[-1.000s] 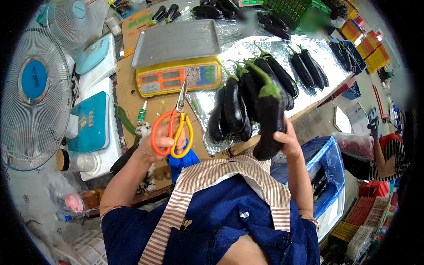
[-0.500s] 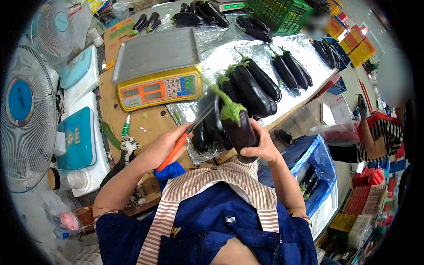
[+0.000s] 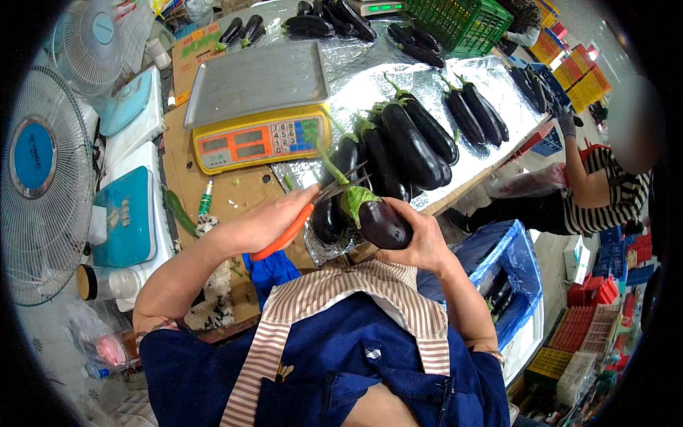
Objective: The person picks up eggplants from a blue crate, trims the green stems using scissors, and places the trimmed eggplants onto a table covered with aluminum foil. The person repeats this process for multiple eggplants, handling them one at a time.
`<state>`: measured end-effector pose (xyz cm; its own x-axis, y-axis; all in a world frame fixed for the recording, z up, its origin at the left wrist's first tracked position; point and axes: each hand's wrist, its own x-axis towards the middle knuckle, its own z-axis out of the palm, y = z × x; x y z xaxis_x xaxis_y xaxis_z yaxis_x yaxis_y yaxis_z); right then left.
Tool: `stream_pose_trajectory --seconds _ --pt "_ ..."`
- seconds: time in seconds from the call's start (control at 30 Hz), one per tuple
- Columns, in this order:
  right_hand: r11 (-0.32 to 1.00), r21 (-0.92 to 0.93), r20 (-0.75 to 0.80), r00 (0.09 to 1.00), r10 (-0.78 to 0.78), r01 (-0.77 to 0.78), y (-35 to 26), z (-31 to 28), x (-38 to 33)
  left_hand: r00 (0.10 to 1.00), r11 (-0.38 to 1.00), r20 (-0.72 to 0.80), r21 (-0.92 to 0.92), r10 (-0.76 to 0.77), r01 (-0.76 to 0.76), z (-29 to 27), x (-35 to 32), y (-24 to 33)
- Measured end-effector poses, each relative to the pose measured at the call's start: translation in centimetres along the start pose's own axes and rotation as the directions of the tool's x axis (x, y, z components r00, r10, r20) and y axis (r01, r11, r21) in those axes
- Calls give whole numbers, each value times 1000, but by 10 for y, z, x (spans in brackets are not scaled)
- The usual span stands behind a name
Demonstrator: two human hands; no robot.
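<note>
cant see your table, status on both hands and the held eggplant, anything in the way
Left hand: orange-handled metal scissors, blades parted at green stem. Right hand: glossy dark-purple eggplant, stem attached. Other dark eggplants lying close beyond.

Large fan [image 3: 33, 158] was noted at left, smaller fan [image 3: 103, 28] behind; clear lidded jar [image 3: 119, 282] was recorded nearby; green crate [image 3: 461, 27] was observed at far side.
</note>
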<state>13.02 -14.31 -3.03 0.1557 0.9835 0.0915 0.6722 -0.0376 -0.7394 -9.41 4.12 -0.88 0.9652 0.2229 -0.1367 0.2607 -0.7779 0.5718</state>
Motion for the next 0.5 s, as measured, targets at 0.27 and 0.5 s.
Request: stream_pose_trajectory --seconds 0.27,0.5 --pt "1000 -11 -49 999 0 0 -1 4 -2 989 991 132 -113 -61 76 -11 7 8" --pt "1000 5 -30 999 -28 28 0 1 -3 976 951 209 -310 67 1 4 4 -18"
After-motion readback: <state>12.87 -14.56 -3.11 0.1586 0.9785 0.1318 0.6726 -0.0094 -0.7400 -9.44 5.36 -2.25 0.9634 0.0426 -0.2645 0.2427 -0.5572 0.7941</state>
